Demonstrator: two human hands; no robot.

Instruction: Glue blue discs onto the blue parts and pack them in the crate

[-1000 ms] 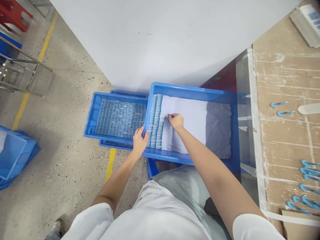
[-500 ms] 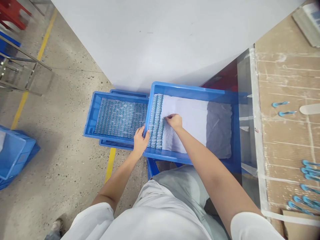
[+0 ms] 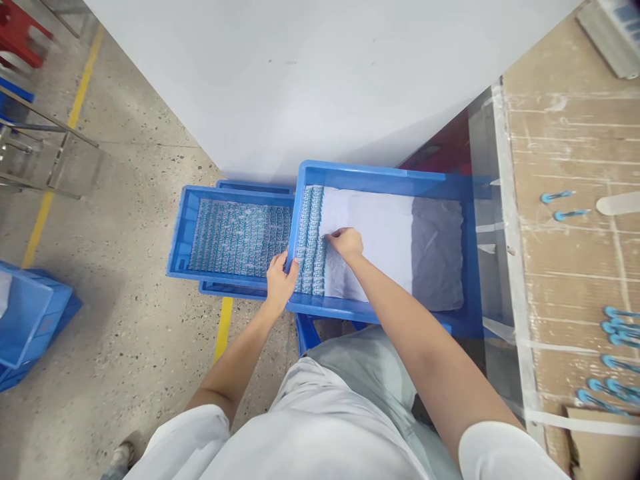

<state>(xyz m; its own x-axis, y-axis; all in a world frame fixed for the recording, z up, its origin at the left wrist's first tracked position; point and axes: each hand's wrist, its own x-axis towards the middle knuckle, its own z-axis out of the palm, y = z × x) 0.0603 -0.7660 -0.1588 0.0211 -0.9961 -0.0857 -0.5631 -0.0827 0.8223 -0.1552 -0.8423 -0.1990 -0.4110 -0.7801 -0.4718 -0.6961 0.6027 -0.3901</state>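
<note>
Hands at a blue bin, centre of frame.
Left hand curls around its left rim; right hand, fingertips drawn close, grasp unclear, meets rows of small blue pieces on a white sheet. Left: a second bin, partly overlapped. Top: a blocking white panel. Right: cardboard-topped table. Far left: speckled floor.

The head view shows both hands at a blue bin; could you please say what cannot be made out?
Head view: what the right hand pinches, if anything; its fingers hide it.
Head view: details of single pieces in the left bin; too small.
Head view: the rest of the grey object; cut off at top right.
Head view: the whole red stool; cut by the left edge.
</note>
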